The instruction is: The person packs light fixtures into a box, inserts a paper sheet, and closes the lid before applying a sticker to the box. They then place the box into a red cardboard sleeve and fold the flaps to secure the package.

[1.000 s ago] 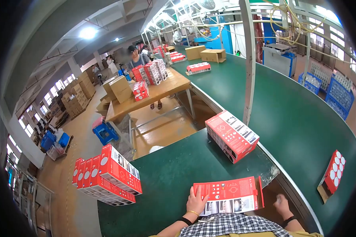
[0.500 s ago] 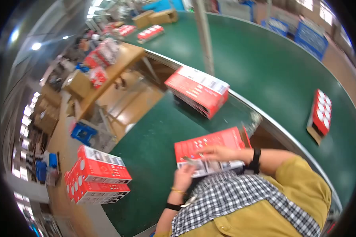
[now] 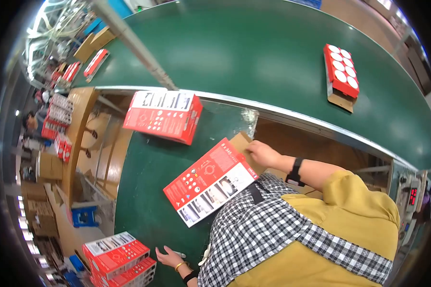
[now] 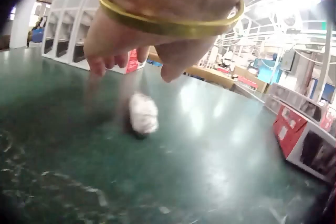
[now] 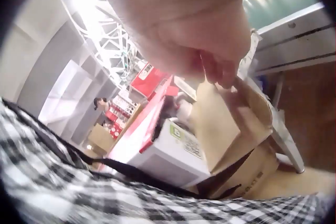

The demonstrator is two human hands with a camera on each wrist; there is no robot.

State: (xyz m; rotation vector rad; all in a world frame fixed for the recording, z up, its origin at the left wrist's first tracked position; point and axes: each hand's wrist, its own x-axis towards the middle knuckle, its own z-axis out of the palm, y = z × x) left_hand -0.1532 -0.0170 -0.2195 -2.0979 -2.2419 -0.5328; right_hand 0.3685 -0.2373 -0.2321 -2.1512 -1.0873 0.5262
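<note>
The right hand [image 3: 265, 154] pinches the brown flap [image 3: 240, 141] of a red-and-white cardboard box [image 3: 209, 179]. The left hand [image 3: 169, 258] is loose, empty. The box seems stiff; hold its sides.

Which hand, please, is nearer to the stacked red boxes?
Left: the left hand is beside the stacked red boxes; the right hand is farther, holding a cardboard flap.

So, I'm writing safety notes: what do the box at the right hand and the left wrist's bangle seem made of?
The box looks like cardboard, printed red and white; its flap shows matte brown. The bangle, smooth, golden and slightly shiny, could be metal or plastic.
</note>
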